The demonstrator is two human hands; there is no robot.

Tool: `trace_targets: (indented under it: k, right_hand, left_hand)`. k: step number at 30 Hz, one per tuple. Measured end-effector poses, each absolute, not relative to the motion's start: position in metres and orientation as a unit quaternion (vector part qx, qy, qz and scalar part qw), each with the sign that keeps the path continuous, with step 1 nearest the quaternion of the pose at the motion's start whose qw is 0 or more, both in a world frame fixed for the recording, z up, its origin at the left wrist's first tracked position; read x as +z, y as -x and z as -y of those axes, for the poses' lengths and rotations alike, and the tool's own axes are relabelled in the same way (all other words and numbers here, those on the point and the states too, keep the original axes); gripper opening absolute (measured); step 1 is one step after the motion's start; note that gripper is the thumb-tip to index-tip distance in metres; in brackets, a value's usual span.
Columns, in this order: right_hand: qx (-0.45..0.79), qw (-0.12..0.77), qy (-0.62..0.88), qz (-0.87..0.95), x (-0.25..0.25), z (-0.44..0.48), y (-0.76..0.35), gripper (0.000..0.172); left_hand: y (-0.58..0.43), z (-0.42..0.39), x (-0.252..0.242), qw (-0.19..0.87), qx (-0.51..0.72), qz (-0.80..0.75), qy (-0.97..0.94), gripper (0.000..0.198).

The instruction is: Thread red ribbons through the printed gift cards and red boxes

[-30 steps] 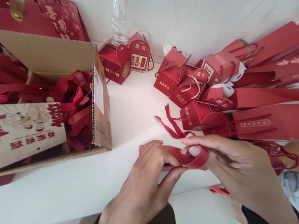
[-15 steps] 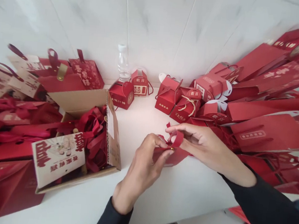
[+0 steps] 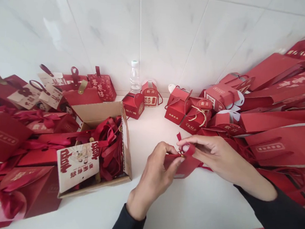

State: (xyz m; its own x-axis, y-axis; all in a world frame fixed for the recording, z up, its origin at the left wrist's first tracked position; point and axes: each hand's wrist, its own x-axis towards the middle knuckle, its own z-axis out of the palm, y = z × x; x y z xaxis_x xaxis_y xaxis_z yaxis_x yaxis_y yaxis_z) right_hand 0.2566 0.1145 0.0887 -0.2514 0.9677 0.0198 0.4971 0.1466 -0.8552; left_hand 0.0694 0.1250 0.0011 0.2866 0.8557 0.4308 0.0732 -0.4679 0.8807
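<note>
A small red gift box [image 3: 181, 168] stands on the white table between my hands, partly covered by them. My left hand [image 3: 159, 172] pinches its top edge, thumb in front and fingers behind, beside a small gold stud. With thumb and fingers closed, my right hand [image 3: 215, 158] grips a looped red ribbon strap [image 3: 190, 149] just above the box top. The strap's loose end sticks up behind the fingers. How far the strap passes through the box is hidden by my fingers.
Left, an open cardboard carton [image 3: 127, 151] holds red straps, with a printed card [image 3: 79, 165] on it. A clear bottle [image 3: 134, 77] stands on a red box [image 3: 133, 105] by the tiled wall. Several red boxes [image 3: 177, 104] and bags [image 3: 281, 145] crowd the right; more boxes fill the left.
The whole view has shifted, so the scene sits further right and slightly lower. Both hands keep their hold on box and strap, with only slight finger movement.
</note>
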Motion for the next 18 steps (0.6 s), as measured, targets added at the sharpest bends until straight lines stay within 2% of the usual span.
trace_targets:
  k: [5, 12, 18]
  right_hand:
    - [0.378, 0.312, 0.527, 0.694, 0.0904, -0.1141, -0.2586, 0.031]
    - [0.379, 0.286, 0.523, 0.708, 0.0890, -0.1134, -0.2594, 0.032]
    - [0.384, 0.283, 0.529, 0.702, 0.0877, -0.1153, -0.2595, 0.029]
  left_hand:
    - [-0.0714, -0.1262, 0.0030, 0.405, 0.508, -0.321, -0.689, 0.023]
    - [-0.0707, -0.1253, 0.0005, 0.398, 0.507, -0.320, -0.695, 0.009]
    - [-0.0720, -0.1242, 0.0000, 0.405, 0.515, -0.319, -0.685, 0.010]
